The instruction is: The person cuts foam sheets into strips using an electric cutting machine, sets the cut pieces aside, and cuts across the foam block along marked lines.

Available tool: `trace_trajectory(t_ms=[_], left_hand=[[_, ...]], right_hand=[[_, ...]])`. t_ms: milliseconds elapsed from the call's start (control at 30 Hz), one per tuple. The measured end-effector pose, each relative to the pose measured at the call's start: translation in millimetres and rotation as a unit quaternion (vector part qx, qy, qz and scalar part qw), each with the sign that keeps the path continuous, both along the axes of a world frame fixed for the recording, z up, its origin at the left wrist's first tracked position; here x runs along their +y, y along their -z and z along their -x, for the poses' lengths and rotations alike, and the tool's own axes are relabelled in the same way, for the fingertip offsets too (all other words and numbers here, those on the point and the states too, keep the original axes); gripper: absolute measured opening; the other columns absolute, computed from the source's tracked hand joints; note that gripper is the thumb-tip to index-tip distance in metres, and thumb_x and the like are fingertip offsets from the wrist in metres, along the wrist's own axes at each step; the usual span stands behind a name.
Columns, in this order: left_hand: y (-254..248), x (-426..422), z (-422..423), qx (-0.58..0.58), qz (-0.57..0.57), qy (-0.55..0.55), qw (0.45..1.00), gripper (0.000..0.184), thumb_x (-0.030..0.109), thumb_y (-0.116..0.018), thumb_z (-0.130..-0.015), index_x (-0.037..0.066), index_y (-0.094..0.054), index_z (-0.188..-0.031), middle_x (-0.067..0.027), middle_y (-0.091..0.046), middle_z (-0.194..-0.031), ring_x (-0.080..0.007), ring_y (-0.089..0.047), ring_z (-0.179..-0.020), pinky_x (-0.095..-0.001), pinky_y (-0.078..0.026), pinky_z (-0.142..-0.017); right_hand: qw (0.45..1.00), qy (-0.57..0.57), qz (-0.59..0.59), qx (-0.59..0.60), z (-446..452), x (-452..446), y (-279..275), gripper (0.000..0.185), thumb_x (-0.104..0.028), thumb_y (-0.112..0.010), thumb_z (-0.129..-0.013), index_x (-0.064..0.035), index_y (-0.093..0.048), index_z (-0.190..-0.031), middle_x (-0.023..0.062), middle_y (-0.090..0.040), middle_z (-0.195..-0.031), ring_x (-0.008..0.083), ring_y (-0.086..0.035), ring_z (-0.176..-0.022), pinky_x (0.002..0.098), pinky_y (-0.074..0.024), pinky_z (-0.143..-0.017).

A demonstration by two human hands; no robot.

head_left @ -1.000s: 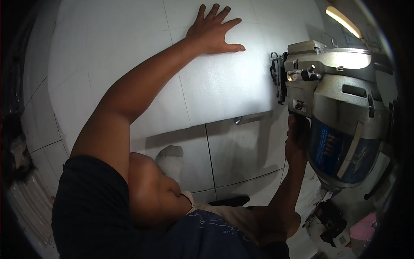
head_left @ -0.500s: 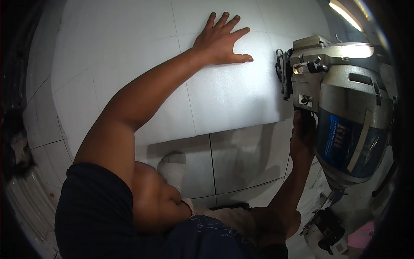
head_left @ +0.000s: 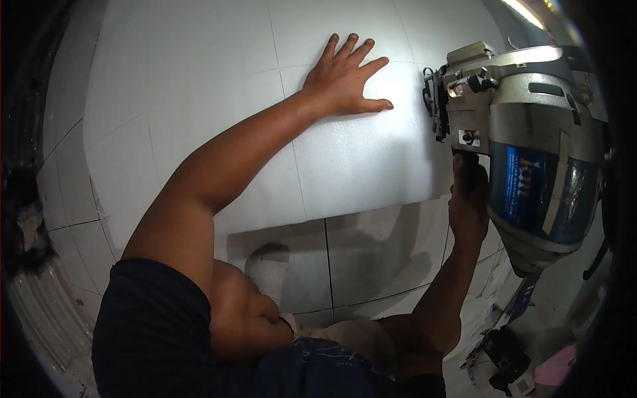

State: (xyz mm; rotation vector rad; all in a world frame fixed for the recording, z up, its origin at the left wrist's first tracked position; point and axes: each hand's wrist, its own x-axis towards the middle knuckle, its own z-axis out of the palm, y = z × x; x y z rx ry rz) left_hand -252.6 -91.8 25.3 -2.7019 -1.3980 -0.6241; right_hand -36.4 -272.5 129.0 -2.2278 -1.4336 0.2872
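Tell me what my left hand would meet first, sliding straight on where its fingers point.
Your left hand seems free to slide across the white sheet to the picture's top edge, though depth is hard to judge.

Bright lamp (head_left: 525, 12) upper right; soft glare on the white sheet (head_left: 358, 162); shadows across the floor tiles (head_left: 378, 262); edges dark and bowed
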Motion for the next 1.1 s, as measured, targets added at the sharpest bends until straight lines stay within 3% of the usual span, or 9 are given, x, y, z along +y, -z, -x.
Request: trace_trajectory(t_ms=[33, 67, 133, 233, 633, 833, 933, 1000, 1100], left_hand=[[0.1, -2.8, -0.2, -0.006, 0.001, 0.004, 1.000, 0.089, 0.082, -0.048, -0.074, 0.024, -0.045, -0.142, -0.0135, -0.034, -0.151, -0.0345, -0.022, -0.144, -0.0535, -0.012, -0.118], [-2.2, -6.2, 1.0, -0.012, 0.004, 0.005, 1.000, 0.089, 0.082, -0.048, -0.074, 0.024, -0.045, -0.142, -0.0137, -0.035, -0.150, -0.0346, -0.022, -0.143, -0.0535, -0.013, -0.118], [-0.4, -12.2, 0.2, -0.021, -0.005, 0.006, 1.000, 0.090, 0.082, -0.049, -0.074, 0.024, -0.046, -0.141, -0.0140, -0.035, -0.150, -0.0347, -0.023, -0.143, -0.0533, -0.013, -0.118], [1.3, -20.9, -1.7, -0.022, -0.015, 0.008, 1.000, 0.090, 0.082, -0.048, -0.074, 0.023, -0.046, -0.141, -0.0142, -0.036, -0.149, -0.0347, -0.025, -0.142, -0.0527, -0.013, -0.118], [5.5, -52.9, -9.2, -0.020, -0.020, 0.007, 1.000, 0.091, 0.085, -0.043, -0.074, 0.023, -0.047, -0.140, -0.0138, -0.038, -0.148, -0.0345, -0.025, -0.142, -0.0526, -0.016, -0.118], [4.4, -62.9, -6.1, -0.024, -0.027, 0.008, 0.999, 0.092, 0.085, -0.043, -0.073, 0.023, -0.045, -0.141, -0.0135, -0.037, -0.149, -0.0344, -0.025, -0.142, -0.0528, -0.016, -0.118], [4.1, -66.7, -3.8, -0.023, -0.038, 0.009, 0.999, 0.092, 0.085, -0.042, -0.074, 0.023, -0.045, -0.142, -0.0133, -0.036, -0.150, -0.0343, -0.025, -0.142, -0.0524, -0.016, -0.118], [2.5, -69.7, -8.9, -0.017, -0.008, 0.012, 1.000, 0.092, 0.085, -0.042, -0.074, 0.023, -0.045, -0.142, -0.0131, -0.036, -0.150, -0.0340, -0.025, -0.142, -0.0518, -0.016, -0.118], [1.1, -73.3, -8.0, -0.013, -0.008, 0.015, 1.000, 0.091, 0.085, -0.042, -0.075, 0.022, -0.045, -0.141, -0.0129, -0.036, -0.150, -0.0337, -0.026, -0.142, -0.0513, -0.016, -0.118]], right_hand=[[1.000, -0.001, -0.005, 0.001, 1.1, 0.1, -1.0, 0.054, -0.058, -0.045, -0.095, -0.0041, -0.051, -0.092, 0.0038, -0.043, -0.069, 0.0151, -0.043, -0.056, 0.0324, -0.0404, -0.059], [1.000, -0.008, -0.013, 0.017, 5.7, 1.0, -8.2, 0.044, -0.045, -0.053, -0.095, -0.0027, -0.056, -0.105, 0.0089, -0.055, -0.090, 0.0198, -0.053, -0.077, 0.0357, -0.0435, -0.075], [0.999, -0.013, -0.026, 0.032, 7.4, -1.4, -6.8, 0.039, -0.032, -0.060, -0.096, -0.0013, -0.061, -0.118, 0.0141, -0.066, -0.111, 0.0246, -0.063, -0.098, 0.0391, -0.0465, -0.090], [0.996, -0.033, -0.072, -0.033, 3.0, -2.0, 2.3, 0.058, -0.061, -0.043, -0.094, -0.0040, -0.053, -0.092, 0.0065, -0.045, -0.070, 0.0203, -0.047, -0.063, 0.0375, -0.0411, -0.067], [0.993, -0.003, 0.002, -0.114, -2.5, 0.3, -1.0, 0.064, -0.065, -0.043, -0.092, -0.0036, -0.056, -0.099, 0.0089, -0.052, -0.073, 0.0234, -0.054, -0.068, 0.0372, -0.0443, -0.072], [0.991, -0.010, -0.008, -0.133, 0.2, -8.2, 1.1, 0.064, -0.065, -0.042, -0.092, -0.0036, -0.056, -0.103, 0.0161, -0.060, -0.085, 0.0339, -0.062, -0.085, 0.0428, -0.0458, -0.082], [0.900, -0.151, -0.113, -0.394, -3.6, -11.8, 8.8, 0.055, -0.050, -0.054, -0.094, -0.0001, -0.059, -0.115, 0.0158, -0.067, -0.104, 0.0273, -0.069, -0.080, 0.0397, -0.0555, -0.057], [0.961, -0.053, -0.029, -0.268, -0.4, -3.3, -1.2, 0.053, -0.051, -0.054, -0.094, -0.0025, -0.060, -0.115, 0.0166, -0.068, -0.099, 0.0303, -0.069, -0.081, 0.0399, -0.0554, -0.057], [0.959, -0.051, -0.029, -0.279, -4.3, -1.9, 4.5, 0.052, -0.052, -0.053, -0.094, -0.0055, -0.060, -0.115, 0.0154, -0.069, -0.095, 0.0332, -0.068, -0.083, 0.0411, -0.0556, -0.062]])
